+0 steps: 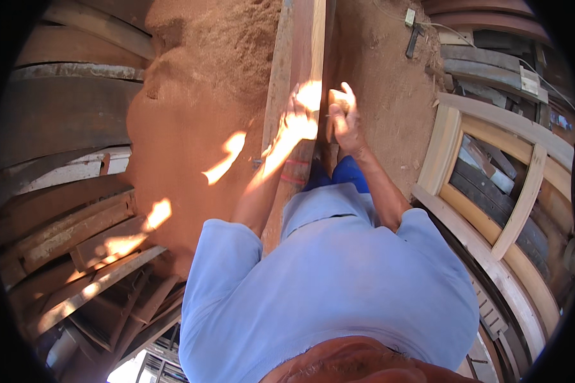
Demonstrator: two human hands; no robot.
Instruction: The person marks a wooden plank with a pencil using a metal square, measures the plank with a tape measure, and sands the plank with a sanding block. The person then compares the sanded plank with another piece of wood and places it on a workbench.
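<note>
A long wooden beam (pixel 301 45) runs away from me, with a paler board strip (pixel 317 41) along its right side. My left hand (pixel 296 118) lies on the beam, fingers stretched forward along it; strong sunlight washes out part of the hand. Just right of the strip is my right hand (pixel 346 121), fingers curled and thumb up. A narrow brownish edge shows beside its fingers, but I cannot make out what it holds. Reddish bands (pixel 294 172) cross the beam close to my body.
Sawdust (pixel 217 57) covers the ground on both sides. Stacked boards (pixel 64 108) line the left. A hammer-like tool (pixel 414 41) lies at the far right beside a small pale block (pixel 410 17). A wooden frame (pixel 521 204) stands at the right, and a thin cable (pixel 453 30) runs behind.
</note>
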